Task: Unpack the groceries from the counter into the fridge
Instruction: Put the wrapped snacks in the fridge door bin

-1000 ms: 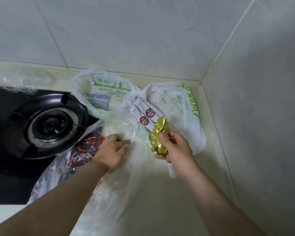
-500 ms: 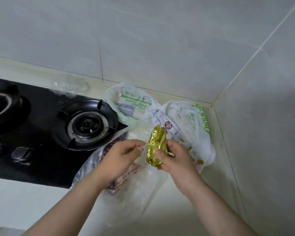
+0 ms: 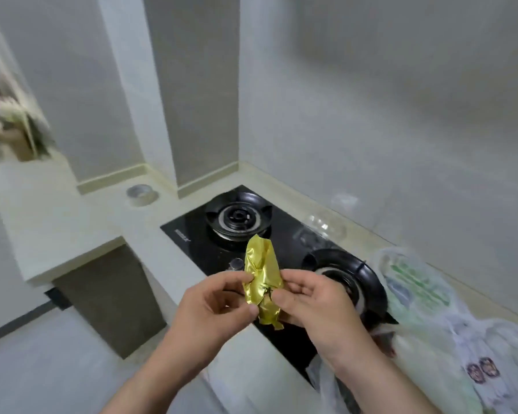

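Note:
A crumpled gold foil packet point(image 3: 262, 273) is held up in front of me over the counter's edge. My left hand point(image 3: 213, 306) pinches its left side between thumb and fingers. My right hand point(image 3: 311, 303) pinches its right side and lower end. White and clear plastic grocery bags point(image 3: 425, 297) lie on the counter at the right, with a white carton bearing red round labels point(image 3: 482, 370) showing through them. No fridge is in view.
A black two-burner gas hob point(image 3: 243, 222) is set into the pale counter point(image 3: 72, 210) beside the bags. A roll of tape point(image 3: 141, 194) sits near the wall. Crumpled clear plastic point(image 3: 323, 228) lies behind the hob. Grey floor lies to the lower left.
My view has swung left, away from the corner and bags. My left hand left the bag and took hold of the gold packet, which both hands now hold.

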